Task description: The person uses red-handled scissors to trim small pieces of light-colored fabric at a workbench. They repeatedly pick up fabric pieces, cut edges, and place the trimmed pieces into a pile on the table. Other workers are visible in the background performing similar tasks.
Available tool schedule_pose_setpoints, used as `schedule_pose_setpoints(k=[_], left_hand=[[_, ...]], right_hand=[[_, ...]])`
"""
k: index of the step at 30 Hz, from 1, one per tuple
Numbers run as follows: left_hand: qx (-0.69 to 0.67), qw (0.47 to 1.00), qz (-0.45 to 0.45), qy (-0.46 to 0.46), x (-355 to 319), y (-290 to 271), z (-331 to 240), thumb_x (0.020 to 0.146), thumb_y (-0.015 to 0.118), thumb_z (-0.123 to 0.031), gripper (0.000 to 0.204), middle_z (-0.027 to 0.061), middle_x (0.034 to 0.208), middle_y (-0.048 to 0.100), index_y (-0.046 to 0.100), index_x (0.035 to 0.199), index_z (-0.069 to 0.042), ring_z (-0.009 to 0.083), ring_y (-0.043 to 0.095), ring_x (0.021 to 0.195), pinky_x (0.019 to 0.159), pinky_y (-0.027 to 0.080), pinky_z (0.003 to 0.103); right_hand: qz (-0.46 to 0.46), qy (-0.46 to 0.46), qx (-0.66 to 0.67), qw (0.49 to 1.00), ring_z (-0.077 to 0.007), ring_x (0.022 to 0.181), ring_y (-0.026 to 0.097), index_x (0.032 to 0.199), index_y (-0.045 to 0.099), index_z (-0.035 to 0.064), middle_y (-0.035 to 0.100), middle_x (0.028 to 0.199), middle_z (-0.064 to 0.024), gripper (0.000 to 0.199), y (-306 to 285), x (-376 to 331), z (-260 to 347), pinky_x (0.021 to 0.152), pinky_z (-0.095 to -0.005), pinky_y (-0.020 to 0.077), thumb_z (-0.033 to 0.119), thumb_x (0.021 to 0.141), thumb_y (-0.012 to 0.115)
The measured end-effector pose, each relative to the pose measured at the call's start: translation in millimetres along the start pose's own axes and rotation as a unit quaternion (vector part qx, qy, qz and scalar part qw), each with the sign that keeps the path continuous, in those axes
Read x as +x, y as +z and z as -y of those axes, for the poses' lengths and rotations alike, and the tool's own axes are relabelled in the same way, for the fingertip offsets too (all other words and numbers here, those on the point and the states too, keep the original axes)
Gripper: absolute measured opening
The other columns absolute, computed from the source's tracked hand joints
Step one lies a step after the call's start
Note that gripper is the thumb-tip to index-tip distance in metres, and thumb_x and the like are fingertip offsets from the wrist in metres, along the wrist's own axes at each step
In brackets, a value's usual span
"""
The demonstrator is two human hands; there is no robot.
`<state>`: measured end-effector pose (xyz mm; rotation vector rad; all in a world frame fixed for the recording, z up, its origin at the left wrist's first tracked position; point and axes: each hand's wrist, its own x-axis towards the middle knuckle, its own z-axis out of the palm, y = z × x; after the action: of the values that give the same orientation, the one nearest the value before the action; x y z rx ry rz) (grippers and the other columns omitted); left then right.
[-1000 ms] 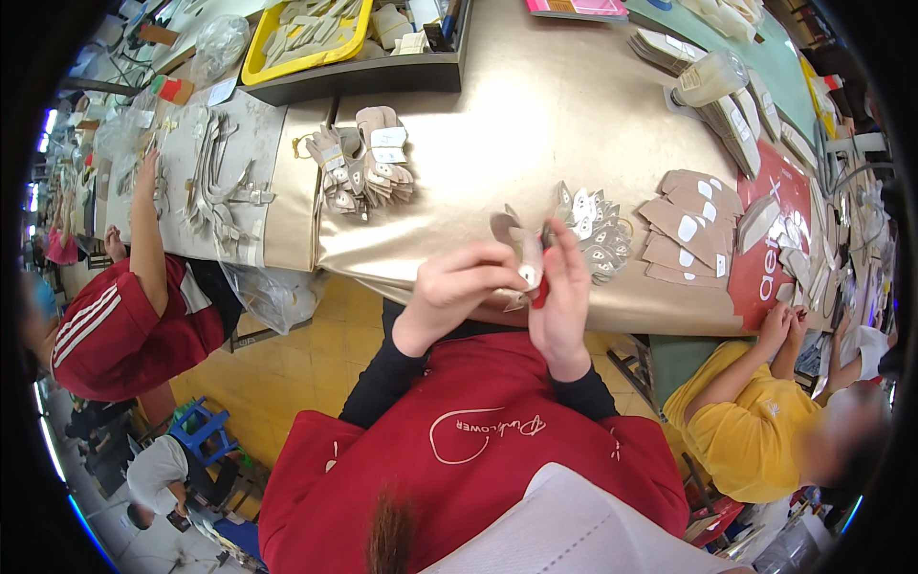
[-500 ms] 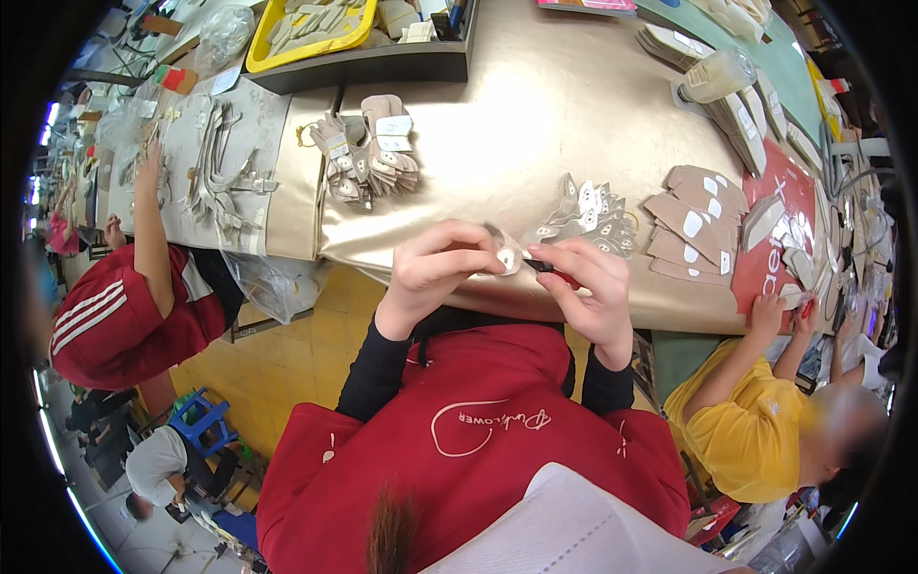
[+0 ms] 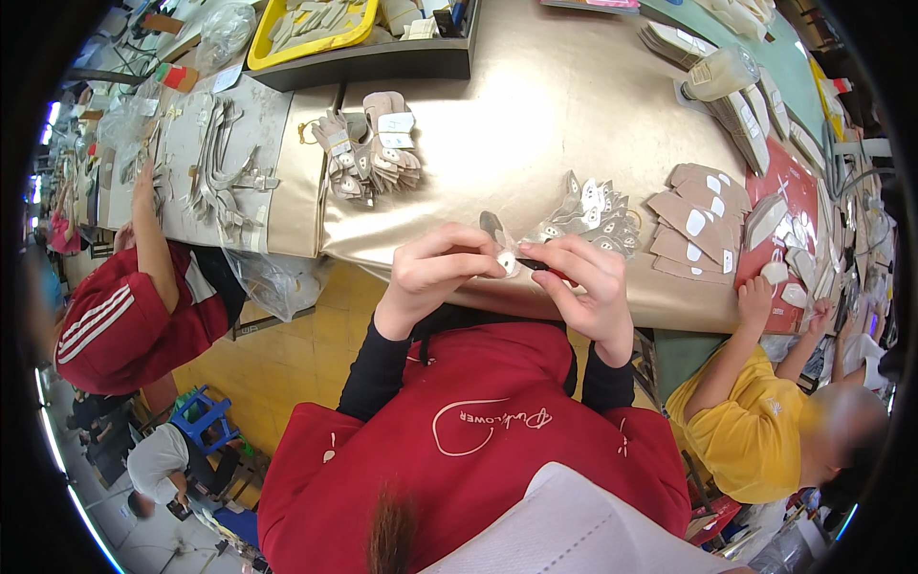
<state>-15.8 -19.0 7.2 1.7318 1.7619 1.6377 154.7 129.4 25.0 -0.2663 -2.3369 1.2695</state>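
- A person in a red, white-striped sleeve (image 3: 115, 316) is reaching up over the left end of the worktop (image 3: 535, 105), toward a spread of pale curved pieces (image 3: 225, 163).
- A yellow tray (image 3: 311, 24) is sitting at the far edge, and a bundle of tagged grey-beige pieces (image 3: 373, 153) is lying just in front of it.
- The left hand (image 3: 435, 273) is hovering over the near edge, its fingers curled, pinching a small grey cut piece (image 3: 497, 239) with a white patch.
- The right hand (image 3: 583, 282) is meeting it from the right, fingers closed around a thin red and black tool (image 3: 547, 270) whose tip is touching that piece.
- A loose heap of similar pieces (image 3: 593, 215) is lying just beyond the hands.
- Brown pieces (image 3: 698, 215) are fanning out near the right end, where a person in yellow (image 3: 755, 430) is touching the worktop edge.
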Motion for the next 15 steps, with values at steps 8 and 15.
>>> schedule_pose_setpoints(k=[8,15], left_hand=[[-0.009,0.999,0.047,-0.010,-0.7,-3.0,1.9,0.066,0.075,0.004,0.019,0.0046,0.087,0.067,0.075,0.082,-0.006,0.0176,0.066,0.076,0.063,0.053,0.028],[-0.250,0.957,0.086,-0.117,-0.9,-1.5,8.7,0.077,0.068,0.007,0.014,0.0069,0.096,0.066,0.073,0.086,-0.003,0.0197,0.065,0.091,0.081,0.052,0.031]], right_hand=[[0.018,0.022,-0.006,1.000,-0.0205,0.061,0.062,0.109,0.075,0.0117,0.067,0.081,-0.0071,0.034,-2.0,-4.7,-4.1,0.054,-0.0316,0.0485,0.002,0.077,0.070],[0.085,0.009,0.027,0.996,-0.0201,0.062,0.058,0.110,0.074,0.0065,0.060,0.079,-0.0098,0.033,-2.9,-6.0,-9.3,0.056,-0.0291,0.0443,-0.004,0.080,0.066]])
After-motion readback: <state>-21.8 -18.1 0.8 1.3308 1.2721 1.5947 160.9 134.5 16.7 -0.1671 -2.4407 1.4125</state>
